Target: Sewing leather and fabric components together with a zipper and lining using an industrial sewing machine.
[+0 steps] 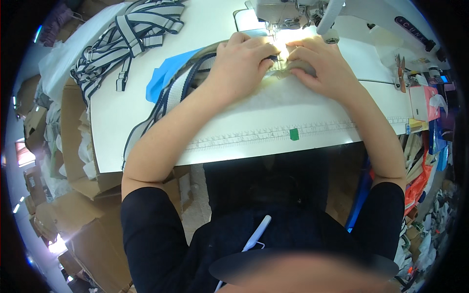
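Observation:
My left hand (243,62) is curled at the sewing machine's (288,14) lit needle area, thumb and fingers closed on layered fabric. Just right of the needle, my right hand (320,64) pinches a pale edge of the same work. Glare partly hides what lies between the fingertips. Trailing left from under my left hand are a blue fabric piece (166,75) and a navy-edged white webbing strap (172,97), which passes beneath my left forearm. Pale, sheer-looking fabric (278,95) spreads below both hands.
A heap of striped webbing straps (129,36) with buckles lies at the table's (117,136) far left. Along the front edge runs a printed ruler (244,136) with a green mark (294,134). Scissors (400,73) and a pink box (424,102) sit at right; cardboard boxes (93,234) stand left.

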The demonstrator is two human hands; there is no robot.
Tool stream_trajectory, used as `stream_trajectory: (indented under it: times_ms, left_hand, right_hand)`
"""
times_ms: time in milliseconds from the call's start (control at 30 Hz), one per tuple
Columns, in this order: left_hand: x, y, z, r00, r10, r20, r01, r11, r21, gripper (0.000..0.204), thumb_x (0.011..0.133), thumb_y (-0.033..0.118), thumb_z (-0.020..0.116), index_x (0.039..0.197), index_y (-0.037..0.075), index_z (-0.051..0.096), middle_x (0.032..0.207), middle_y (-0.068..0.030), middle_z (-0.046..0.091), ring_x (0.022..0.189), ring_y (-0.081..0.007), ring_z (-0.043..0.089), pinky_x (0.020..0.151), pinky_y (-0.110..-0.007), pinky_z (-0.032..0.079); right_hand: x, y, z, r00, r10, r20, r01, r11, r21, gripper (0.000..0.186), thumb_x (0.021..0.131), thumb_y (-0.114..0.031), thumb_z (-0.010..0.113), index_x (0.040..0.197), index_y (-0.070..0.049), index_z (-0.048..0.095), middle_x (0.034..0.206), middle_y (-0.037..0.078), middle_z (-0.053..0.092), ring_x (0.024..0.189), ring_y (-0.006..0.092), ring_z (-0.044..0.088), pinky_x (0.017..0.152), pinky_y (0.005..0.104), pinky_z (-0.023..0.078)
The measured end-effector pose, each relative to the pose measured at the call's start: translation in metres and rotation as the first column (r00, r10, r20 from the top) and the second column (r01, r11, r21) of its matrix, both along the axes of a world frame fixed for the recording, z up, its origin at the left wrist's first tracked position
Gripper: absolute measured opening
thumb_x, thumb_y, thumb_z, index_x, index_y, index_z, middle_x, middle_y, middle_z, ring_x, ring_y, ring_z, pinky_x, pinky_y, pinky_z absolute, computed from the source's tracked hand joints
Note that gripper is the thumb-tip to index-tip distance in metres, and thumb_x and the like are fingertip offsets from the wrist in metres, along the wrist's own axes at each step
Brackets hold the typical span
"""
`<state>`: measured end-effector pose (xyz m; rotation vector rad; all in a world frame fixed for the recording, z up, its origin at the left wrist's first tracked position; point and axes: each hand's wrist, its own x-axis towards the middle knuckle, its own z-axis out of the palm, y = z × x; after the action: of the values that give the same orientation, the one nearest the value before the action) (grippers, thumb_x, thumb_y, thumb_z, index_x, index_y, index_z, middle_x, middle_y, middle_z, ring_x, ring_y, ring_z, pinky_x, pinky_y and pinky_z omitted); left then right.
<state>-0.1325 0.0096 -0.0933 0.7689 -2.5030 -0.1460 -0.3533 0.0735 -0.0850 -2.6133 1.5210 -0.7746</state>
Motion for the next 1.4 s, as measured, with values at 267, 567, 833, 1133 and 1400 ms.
stream_trajectory:
  times_ms: [267,567,833,1133,1400]
  left_hand:
    - [0.0,0.004,0.003,1.0,0.009,0.026,-0.01,0.999,0.03,0.021,0.085,0.018,0.068,0.105,0.014,0.072,0.104,-0.0017,0.067,0.101,-0.0259,0.056,0.087,-0.042,0.047]
    - [0.001,0.003,-0.005,0.997,-0.043,-0.067,0.033,0.989,-0.147,0.013,0.083,0.014,0.07,0.095,0.012,0.073,0.1,-0.0043,0.068,0.096,-0.0256,0.062,0.086,-0.04,0.049]
    - [-0.002,-0.007,-0.004,0.998,-0.027,-0.062,0.021,0.994,-0.105,0.011,0.083,0.018,0.067,0.092,0.016,0.072,0.096,0.0008,0.068,0.096,-0.022,0.063,0.082,-0.039,0.049]
    - [0.0,-0.006,-0.01,0.994,-0.007,-0.111,-0.007,0.992,-0.123,0.008,0.082,0.017,0.066,0.089,0.015,0.069,0.092,0.0005,0.068,0.093,-0.0224,0.063,0.077,-0.038,0.05]
    - [-0.004,-0.02,-0.006,0.996,-0.037,-0.086,0.024,0.988,-0.152,0.012,0.079,0.012,0.072,0.09,0.007,0.068,0.097,-0.0044,0.071,0.088,-0.0263,0.064,0.078,-0.037,0.053]
  right_hand:
    - [0.003,0.003,0.003,0.998,-0.024,-0.056,0.024,1.0,0.001,0.015,0.082,-0.019,0.069,0.095,-0.013,0.064,0.107,-0.003,0.063,0.102,0.0185,0.059,0.107,0.0484,0.031]
    - [0.003,0.004,-0.001,0.989,0.055,-0.136,-0.068,0.993,-0.093,0.01,0.086,-0.016,0.065,0.095,-0.015,0.068,0.104,-0.005,0.064,0.096,0.0127,0.061,0.1,0.0418,0.038]
    - [0.002,-0.003,0.0,0.995,0.04,-0.088,-0.049,0.994,-0.101,0.009,0.085,-0.017,0.066,0.091,-0.013,0.07,0.103,-0.005,0.066,0.095,0.0135,0.06,0.09,0.0378,0.039]
    - [0.006,0.003,0.0,0.995,0.033,-0.098,-0.04,0.997,-0.066,0.012,0.084,-0.017,0.066,0.094,-0.014,0.07,0.105,-0.006,0.066,0.098,0.0133,0.06,0.091,0.0388,0.04]
    - [0.003,-0.007,-0.002,0.995,0.014,-0.1,-0.026,0.993,-0.113,0.013,0.084,-0.016,0.065,0.097,-0.014,0.07,0.107,-0.006,0.067,0.095,0.0124,0.062,0.092,0.0401,0.041]
